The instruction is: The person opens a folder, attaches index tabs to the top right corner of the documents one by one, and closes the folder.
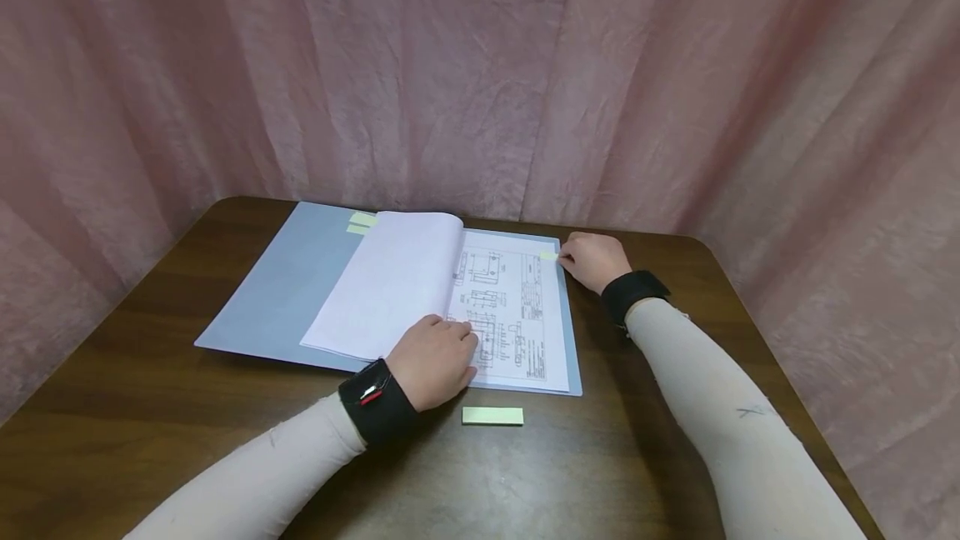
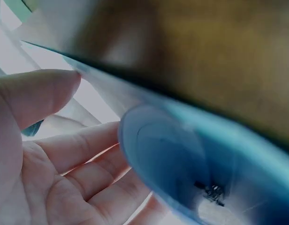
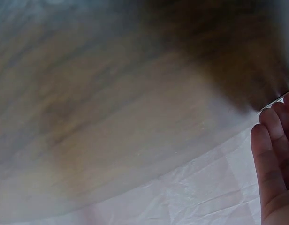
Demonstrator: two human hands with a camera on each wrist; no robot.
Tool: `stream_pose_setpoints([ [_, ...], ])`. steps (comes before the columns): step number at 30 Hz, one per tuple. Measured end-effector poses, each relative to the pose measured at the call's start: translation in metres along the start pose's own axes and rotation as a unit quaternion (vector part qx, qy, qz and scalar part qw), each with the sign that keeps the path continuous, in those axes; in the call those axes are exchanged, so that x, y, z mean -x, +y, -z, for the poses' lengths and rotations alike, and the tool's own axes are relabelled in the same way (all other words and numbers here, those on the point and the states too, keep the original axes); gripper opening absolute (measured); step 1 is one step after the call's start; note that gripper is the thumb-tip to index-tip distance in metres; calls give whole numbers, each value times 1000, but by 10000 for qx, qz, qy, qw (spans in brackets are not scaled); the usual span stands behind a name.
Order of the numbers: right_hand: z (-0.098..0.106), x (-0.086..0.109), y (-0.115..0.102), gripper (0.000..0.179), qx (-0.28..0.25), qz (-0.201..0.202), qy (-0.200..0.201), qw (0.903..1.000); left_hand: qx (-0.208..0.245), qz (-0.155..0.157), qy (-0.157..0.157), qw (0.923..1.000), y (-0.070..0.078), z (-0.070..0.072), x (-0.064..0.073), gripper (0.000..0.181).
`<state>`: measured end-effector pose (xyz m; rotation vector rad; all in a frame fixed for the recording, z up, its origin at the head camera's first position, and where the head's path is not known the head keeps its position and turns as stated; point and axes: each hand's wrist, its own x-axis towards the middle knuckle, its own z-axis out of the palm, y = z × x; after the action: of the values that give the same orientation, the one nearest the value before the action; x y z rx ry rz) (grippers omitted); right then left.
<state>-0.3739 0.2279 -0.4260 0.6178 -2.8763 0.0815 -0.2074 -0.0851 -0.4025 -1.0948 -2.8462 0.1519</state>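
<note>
An open blue folder lies on the table with a stack of white sheets. Pages turned to the left curl over beside a technical drawing. My left hand rests with relaxed fingers on the lower part of the sheets, holding the turned pages down. In the left wrist view the curled pages arch against its fingers. At the drawing's upper right edge, my right hand pinches the outer end of a pale yellow sticky tab. In the right wrist view several fingers extend beside the folder.
A pad of pale green sticky notes lies on the brown table in front of the folder. Two yellow-green tabs stick to the folder's upper middle. A pink curtain hangs behind the table.
</note>
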Motion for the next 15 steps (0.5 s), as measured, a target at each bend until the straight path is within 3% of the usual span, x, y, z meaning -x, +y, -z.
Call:
stream_pose_setpoints([
  [7,2,0,-4,12,76,-34,-39,10000,131,-179,-146,9996,1,19,-19,40],
  [15,2,2,-8,12,40,-103,-52,9999,-253,-215,-341,9989,3,44,-72,37],
])
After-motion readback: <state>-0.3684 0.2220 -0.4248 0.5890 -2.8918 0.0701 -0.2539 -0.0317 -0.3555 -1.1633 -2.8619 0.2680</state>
